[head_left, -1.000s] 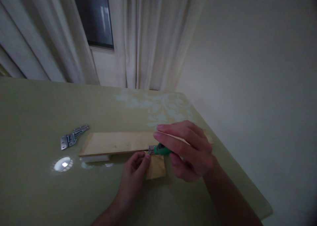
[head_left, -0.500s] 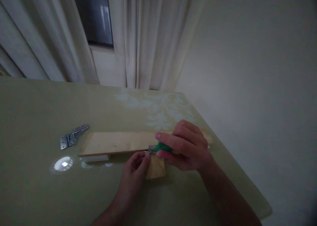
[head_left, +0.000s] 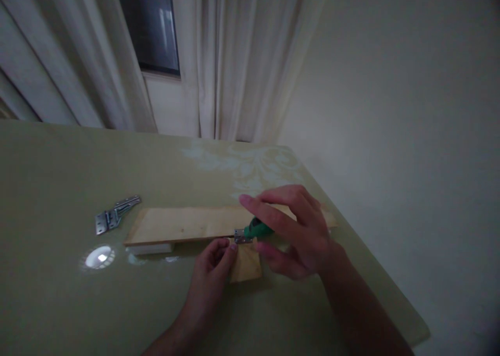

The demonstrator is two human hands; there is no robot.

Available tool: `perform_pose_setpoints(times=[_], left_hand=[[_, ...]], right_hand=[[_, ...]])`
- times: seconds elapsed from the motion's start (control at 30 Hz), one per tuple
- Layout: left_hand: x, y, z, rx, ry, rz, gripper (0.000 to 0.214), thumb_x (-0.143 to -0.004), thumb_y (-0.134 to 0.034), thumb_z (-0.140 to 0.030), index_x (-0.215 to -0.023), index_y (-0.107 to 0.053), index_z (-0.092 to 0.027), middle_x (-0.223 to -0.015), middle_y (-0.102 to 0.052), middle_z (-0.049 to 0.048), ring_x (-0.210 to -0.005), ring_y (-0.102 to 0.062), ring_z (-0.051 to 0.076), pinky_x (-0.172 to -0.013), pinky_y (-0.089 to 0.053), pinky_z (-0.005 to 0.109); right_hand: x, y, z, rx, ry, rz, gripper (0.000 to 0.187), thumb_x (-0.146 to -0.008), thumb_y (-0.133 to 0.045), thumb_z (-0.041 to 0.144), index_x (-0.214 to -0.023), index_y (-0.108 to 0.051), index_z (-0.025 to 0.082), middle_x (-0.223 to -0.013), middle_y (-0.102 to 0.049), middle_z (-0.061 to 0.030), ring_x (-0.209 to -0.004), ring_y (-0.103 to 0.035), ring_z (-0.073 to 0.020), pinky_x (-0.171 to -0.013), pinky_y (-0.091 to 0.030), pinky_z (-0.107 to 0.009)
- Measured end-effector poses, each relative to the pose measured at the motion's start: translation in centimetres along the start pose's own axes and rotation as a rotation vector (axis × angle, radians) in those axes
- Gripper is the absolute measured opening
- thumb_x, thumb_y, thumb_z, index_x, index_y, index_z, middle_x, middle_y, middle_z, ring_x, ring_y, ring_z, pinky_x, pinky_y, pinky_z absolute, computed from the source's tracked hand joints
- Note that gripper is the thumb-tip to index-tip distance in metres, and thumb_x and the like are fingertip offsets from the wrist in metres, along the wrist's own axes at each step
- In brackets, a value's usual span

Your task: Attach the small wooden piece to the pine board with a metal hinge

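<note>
Gaping around the screwdriver (head_left: pixel 250 231), the right hand (head_left: pixel 299 236) is risking a slip off the hinge (head_left: pixel 239 237) near the table's (head_left: pixel 97 304) right edge; whether the left hand (head_left: pixel 211 270) is pinching anything is unclear.

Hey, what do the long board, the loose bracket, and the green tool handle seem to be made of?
Long board: likely unvarnished wood, pale and matte with small knots.
Loose bracket: metal, perhaps polished steel, from its silvery shine.
Green tool handle: probably plastic by its vivid colour; rubber possible.
</note>
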State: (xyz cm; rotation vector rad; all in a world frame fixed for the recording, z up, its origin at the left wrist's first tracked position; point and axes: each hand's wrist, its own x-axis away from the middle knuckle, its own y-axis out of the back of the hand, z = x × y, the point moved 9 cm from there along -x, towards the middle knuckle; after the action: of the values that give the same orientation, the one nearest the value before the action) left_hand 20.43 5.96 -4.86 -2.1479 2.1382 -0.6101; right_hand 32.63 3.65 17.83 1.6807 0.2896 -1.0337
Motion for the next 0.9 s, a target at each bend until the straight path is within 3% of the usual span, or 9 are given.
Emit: perform_pose_setpoints(times=[0.1, 0.27, 0.4, 0.47, 0.53, 0.63, 0.7, 0.83, 0.9], left_hand=[[0.0, -0.1, 0.5, 0.021, 0.006, 0.029, 0.034, -0.080, -0.085, -0.052, -0.088, -0.075, -0.020, -0.086, -0.081, 0.0043, -0.078, -0.073, 0.020, -0.069, -0.055, 0.025], [0.0, 0.0, 0.4, 0.024, 0.007, 0.036, 0.035, -0.080, -0.086, -0.051, -0.090, -0.075, -0.020, -0.088, -0.081, 0.0053, -0.080, -0.073, 0.021, -0.070, -0.055, 0.026], [-0.1, -0.1, 0.5, 0.020, 0.009, 0.029, 0.038, -0.079, -0.086, -0.053, -0.089, -0.075, -0.018, -0.084, -0.080, 0.0051, -0.076, -0.071, 0.020, -0.067, -0.054, 0.024], [-0.1, -0.1, 0.6, 0.025, 0.008, 0.032, 0.038, -0.080, -0.085, -0.054, -0.091, -0.075, -0.019, -0.087, -0.081, 0.0054, -0.078, -0.072, 0.020, -0.069, -0.054, 0.025], [-0.1, -0.1, 0.6, 0.020, 0.007, 0.030, 0.039, -0.079, -0.085, -0.055, -0.090, -0.075, -0.019, -0.087, -0.081, 0.0057, -0.080, -0.073, 0.022, -0.071, -0.055, 0.026], [0.0, 0.1, 0.4, -0.006, 0.007, 0.008, 0.040, -0.074, -0.088, -0.055, -0.087, -0.075, -0.019, -0.082, -0.079, 0.0050, -0.078, -0.072, 0.023, -0.069, -0.055, 0.027], [0.0, 0.3, 0.3, -0.012, 0.006, -0.007, 0.040, -0.072, -0.089, -0.054, -0.086, -0.075, -0.019, -0.079, -0.078, 0.0041, -0.076, -0.071, 0.022, -0.066, -0.054, 0.026], [0.0, 0.2, 0.6, 0.024, 0.020, -0.003, 0.040, -0.075, -0.087, -0.055, -0.088, -0.075, -0.019, -0.083, -0.079, 0.0042, -0.076, -0.071, 0.020, -0.066, -0.054, 0.025], [0.0, 0.1, 0.6, 0.023, 0.020, 0.012, 0.039, -0.077, -0.087, -0.054, -0.090, -0.076, -0.019, -0.085, -0.080, 0.0049, -0.080, -0.072, 0.021, -0.070, -0.054, 0.025]], right_hand=[[0.0, -0.9, -0.4, -0.189, -0.056, 0.089, 0.049, -0.105, -0.042, 0.018, -0.152, -0.054, 0.013, -0.135, -0.068, -0.0145, -0.119, -0.067, -0.0228, -0.095, -0.058, -0.040], [0.3, 0.3, 0.2, 0.124, 0.033, -0.096, 0.032, -0.097, -0.074, 0.040, -0.116, -0.075, 0.014, -0.069, -0.057, 0.0014, -0.063, -0.053, -0.0159, -0.059, -0.046, -0.032], [0.0, -0.5, -0.2, -0.085, -0.034, 0.049, 0.046, -0.107, -0.045, 0.029, -0.145, -0.060, 0.007, -0.121, -0.071, -0.0161, -0.105, -0.068, -0.0248, -0.085, -0.057, -0.040], [0.1, -0.9, -0.4, -0.227, -0.067, 0.090, 0.048, -0.107, -0.039, 0.021, -0.151, -0.054, 0.010, -0.134, -0.068, -0.0156, -0.116, -0.067, -0.0231, -0.093, -0.057, -0.039], [0.2, -0.5, -0.4, -0.171, -0.027, 0.030, 0.037, -0.107, -0.053, 0.027, -0.141, -0.064, 0.015, -0.106, -0.074, -0.0082, -0.091, -0.068, -0.0193, -0.078, -0.057, -0.035], [0.4, 0.3, 0.4, 0.101, 0.082, -0.089, 0.035, -0.097, -0.075, 0.043, -0.115, -0.075, 0.014, -0.068, -0.058, 0.0010, -0.061, -0.052, -0.0164, -0.057, -0.044, -0.033], [0.3, 0.1, 0.4, 0.122, 0.069, -0.044, 0.043, -0.100, -0.068, 0.045, -0.123, -0.073, 0.010, -0.077, -0.065, -0.0044, -0.068, -0.058, -0.0197, -0.062, -0.048, -0.037], [0.0, -1.0, -0.3, -0.183, -0.050, 0.103, 0.051, -0.105, -0.038, 0.019, -0.153, -0.051, 0.008, -0.140, -0.066, -0.0179, -0.122, -0.066, -0.0254, -0.096, -0.057, -0.042], [0.1, -1.0, -0.4, -0.210, -0.042, 0.071, 0.043, -0.107, -0.046, 0.021, -0.148, -0.056, 0.014, -0.127, -0.072, -0.0130, -0.110, -0.070, -0.0211, -0.089, -0.058, -0.036]])
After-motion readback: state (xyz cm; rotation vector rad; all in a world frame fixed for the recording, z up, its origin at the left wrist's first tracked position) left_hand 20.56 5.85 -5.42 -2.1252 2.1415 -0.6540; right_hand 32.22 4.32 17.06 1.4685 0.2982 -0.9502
